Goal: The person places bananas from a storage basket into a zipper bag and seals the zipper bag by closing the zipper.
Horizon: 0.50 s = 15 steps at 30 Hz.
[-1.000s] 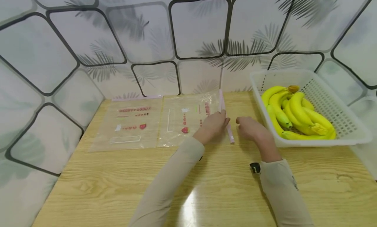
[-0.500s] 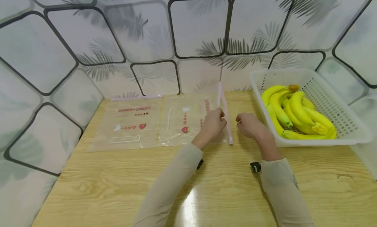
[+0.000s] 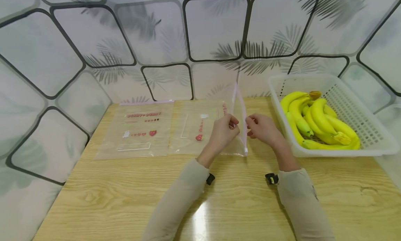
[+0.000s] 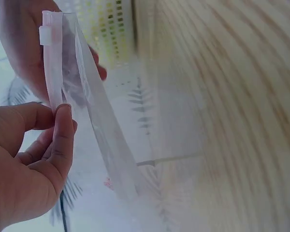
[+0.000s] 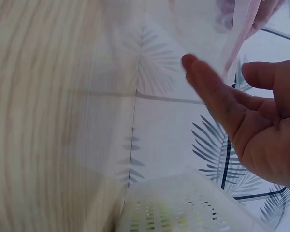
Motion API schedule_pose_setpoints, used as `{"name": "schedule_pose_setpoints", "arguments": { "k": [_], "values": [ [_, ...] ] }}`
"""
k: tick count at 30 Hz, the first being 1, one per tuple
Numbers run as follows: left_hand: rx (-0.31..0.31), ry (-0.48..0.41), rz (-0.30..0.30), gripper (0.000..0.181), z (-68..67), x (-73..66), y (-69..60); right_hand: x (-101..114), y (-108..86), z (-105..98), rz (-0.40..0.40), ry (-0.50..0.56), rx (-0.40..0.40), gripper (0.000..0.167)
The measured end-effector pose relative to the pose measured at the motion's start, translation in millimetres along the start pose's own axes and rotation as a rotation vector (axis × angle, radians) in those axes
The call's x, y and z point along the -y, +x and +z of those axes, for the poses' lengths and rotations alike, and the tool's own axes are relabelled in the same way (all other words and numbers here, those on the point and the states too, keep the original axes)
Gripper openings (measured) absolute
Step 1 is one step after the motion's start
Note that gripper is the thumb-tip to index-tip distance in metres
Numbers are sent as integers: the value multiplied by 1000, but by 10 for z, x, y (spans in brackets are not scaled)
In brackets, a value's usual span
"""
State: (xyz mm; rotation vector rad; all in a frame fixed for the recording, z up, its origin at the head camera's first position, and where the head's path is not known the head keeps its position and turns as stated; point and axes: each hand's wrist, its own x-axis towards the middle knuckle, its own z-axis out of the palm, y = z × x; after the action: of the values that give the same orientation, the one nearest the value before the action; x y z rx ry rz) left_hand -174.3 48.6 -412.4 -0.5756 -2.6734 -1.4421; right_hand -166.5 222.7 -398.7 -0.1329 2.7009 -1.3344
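Observation:
A clear zip bag (image 3: 202, 126) with red strawberry print lies on the table, its pink-edged mouth toward the right and lifted partly apart. My left hand (image 3: 223, 131) pinches one pink edge of that mouth between thumb and fingertips. In the left wrist view the pinched strip (image 4: 54, 72) carries a white slider (image 4: 46, 35) near its end. My right hand (image 3: 263, 129) is close to the other edge, in the right wrist view (image 5: 261, 113) with thumb and fingers apart and nothing between them. A second clear zip bag (image 3: 134, 131) lies flat to the left.
A white perforated plastic basket (image 3: 376, 143) stands at the right, against the patterned wall (image 3: 216, 29). Several yellow bananas (image 3: 319, 112) lie in it. The wooden table (image 3: 238, 199) stretches toward me in front of the bags.
The bag's mouth has been raised and its two pink edges have spread apart. My right hand has moved left, to the bag's edge. My left hand keeps its pinch.

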Motion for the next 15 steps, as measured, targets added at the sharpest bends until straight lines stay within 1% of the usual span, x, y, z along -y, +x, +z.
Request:
{"name": "schedule_pose_setpoints", "arguments": {
  "k": [1,3,5,7,11,15],
  "values": [
    [4,-25,0,20,1,-18,-16,3,0,2,8,58,2,44],
    [8,-67,-7,34,7,-48,-43,12,-7,3,13,155,4,44],
    [-1,-121,-22,49,11,-69,-64,27,-23,3,-2,213,6,43],
    [-17,-177,-40,58,8,-80,-83,48,-39,3,-16,241,2,42],
    [-47,-272,-85,56,-12,-68,-109,88,-58,16,-25,270,4,42],
    [-72,-400,-156,55,-13,-21,-74,114,-47,46,-24,282,-3,41]
  ]
}}
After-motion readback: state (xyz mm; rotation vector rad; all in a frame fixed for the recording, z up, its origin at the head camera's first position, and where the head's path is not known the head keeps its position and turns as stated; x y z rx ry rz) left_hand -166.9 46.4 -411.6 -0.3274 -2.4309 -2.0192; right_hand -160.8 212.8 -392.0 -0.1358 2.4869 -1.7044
